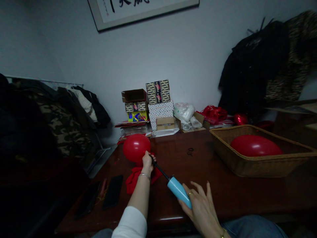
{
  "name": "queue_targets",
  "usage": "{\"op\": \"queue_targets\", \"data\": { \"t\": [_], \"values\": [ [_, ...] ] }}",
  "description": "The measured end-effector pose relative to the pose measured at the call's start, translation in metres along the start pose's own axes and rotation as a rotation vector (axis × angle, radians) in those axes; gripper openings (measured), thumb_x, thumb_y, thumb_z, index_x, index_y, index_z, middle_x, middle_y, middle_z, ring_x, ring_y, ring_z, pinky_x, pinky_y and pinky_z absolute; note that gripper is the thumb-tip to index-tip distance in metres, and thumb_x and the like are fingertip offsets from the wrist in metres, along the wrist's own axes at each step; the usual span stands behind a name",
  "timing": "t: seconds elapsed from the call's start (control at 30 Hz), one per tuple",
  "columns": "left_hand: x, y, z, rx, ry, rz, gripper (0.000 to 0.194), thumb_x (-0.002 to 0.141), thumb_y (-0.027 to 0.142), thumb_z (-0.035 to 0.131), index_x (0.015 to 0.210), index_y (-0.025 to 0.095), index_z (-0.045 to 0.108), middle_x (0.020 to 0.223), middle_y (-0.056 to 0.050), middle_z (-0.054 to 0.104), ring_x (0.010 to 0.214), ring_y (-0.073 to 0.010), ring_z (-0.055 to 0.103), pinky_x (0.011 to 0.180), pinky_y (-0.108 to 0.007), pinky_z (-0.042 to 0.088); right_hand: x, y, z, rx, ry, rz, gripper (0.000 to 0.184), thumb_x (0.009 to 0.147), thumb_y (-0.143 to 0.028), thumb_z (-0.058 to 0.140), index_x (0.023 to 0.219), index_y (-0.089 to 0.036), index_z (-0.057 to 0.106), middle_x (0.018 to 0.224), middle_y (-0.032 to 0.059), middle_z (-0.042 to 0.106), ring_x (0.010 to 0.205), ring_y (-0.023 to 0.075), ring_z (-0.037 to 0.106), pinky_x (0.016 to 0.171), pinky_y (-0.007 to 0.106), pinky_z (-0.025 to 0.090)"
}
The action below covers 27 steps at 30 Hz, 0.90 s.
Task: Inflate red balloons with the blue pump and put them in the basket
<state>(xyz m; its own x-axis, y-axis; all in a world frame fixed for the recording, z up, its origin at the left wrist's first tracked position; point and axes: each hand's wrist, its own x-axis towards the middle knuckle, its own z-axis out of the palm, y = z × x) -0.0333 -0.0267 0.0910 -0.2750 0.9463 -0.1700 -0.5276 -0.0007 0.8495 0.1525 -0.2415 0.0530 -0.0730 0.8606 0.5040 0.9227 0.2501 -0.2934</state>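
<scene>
A round red balloon (136,147) is partly inflated above the table. My left hand (148,162) is closed around its neck at the tip of a hand balloon pump (178,190). The pump has a light blue body and a thin black shaft, and slants down toward me. My right hand (201,206) holds the blue body near its lower end, thumb along one side, with several fingers lifted off and spread. Red cloth (133,178) lies bunched beneath my left wrist. The exact grip on the balloon neck is hidden by my fingers.
At right stands a wicker basket (245,170) with a larger red balloon (256,145) in it. A dark phone (113,191) lies at left on the wooden table (173,158). Small black rings (190,151) rest mid-table. Stacked boxes (160,110) and plastic bags (183,111) line the wall.
</scene>
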Motion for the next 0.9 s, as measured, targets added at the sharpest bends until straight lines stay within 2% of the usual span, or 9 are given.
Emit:
{"op": "queue_targets", "data": {
  "t": [0.2,0.37,0.5,0.7,0.9],
  "values": [
    [-0.007,-0.004,0.005,-0.022,-0.005,-0.021,0.029,0.087,0.043,0.042,0.07,0.02,0.038,0.047,0.006,0.04,0.033,-0.0072,0.038,0.035,-0.017,0.029,0.026,-0.015,-0.001,0.002,-0.004,0.055,0.038,0.083,-0.039,0.049,0.115,-0.021,0.058,0.089,0.0059,0.069,0.111,0.0273,0.048,0.106,0.057,0.003],
    [-0.013,-0.011,0.01,-0.056,-0.008,-0.037,0.031,0.082,0.046,0.05,0.071,0.02,0.039,0.047,0.007,0.039,0.033,-0.0071,0.038,0.035,-0.018,0.03,0.06,-0.031,0.01,-0.003,-0.023,0.051,0.043,0.083,-0.042,0.048,0.118,-0.018,0.056,0.092,0.0074,0.068,0.112,0.0274,0.046,0.105,0.058,-0.001],
    [-0.015,-0.011,0.011,-0.026,0.011,-0.024,0.028,0.085,0.043,0.047,0.071,0.02,0.039,0.046,0.006,0.04,0.033,-0.0081,0.04,0.035,-0.019,0.031,0.075,-0.038,0.017,-0.018,-0.033,0.057,0.045,0.083,-0.044,0.047,0.118,-0.016,0.056,0.091,0.0091,0.068,0.112,0.028,0.046,0.104,0.058,-0.001],
    [-0.016,-0.01,0.008,-0.011,0.004,-0.035,0.026,0.088,0.039,0.041,0.071,0.02,0.038,0.045,0.006,0.04,0.032,-0.008,0.039,0.034,-0.018,0.03,0.067,-0.037,0.02,0.011,-0.014,0.068,0.044,0.083,-0.044,0.048,0.119,-0.018,0.056,0.09,0.0072,0.068,0.111,0.0275,0.047,0.105,0.058,-0.001],
    [-0.011,-0.01,0.005,-0.032,-0.004,-0.029,0.028,0.086,0.042,0.044,0.07,0.02,0.038,0.046,0.006,0.039,0.032,-0.0077,0.038,0.034,-0.018,0.029,0.039,-0.019,0.008,0.011,-0.031,0.052,0.043,0.082,-0.042,0.05,0.12,-0.021,0.056,0.092,0.0066,0.068,0.112,0.0274,0.047,0.106,0.057,0.003]
  ]
}}
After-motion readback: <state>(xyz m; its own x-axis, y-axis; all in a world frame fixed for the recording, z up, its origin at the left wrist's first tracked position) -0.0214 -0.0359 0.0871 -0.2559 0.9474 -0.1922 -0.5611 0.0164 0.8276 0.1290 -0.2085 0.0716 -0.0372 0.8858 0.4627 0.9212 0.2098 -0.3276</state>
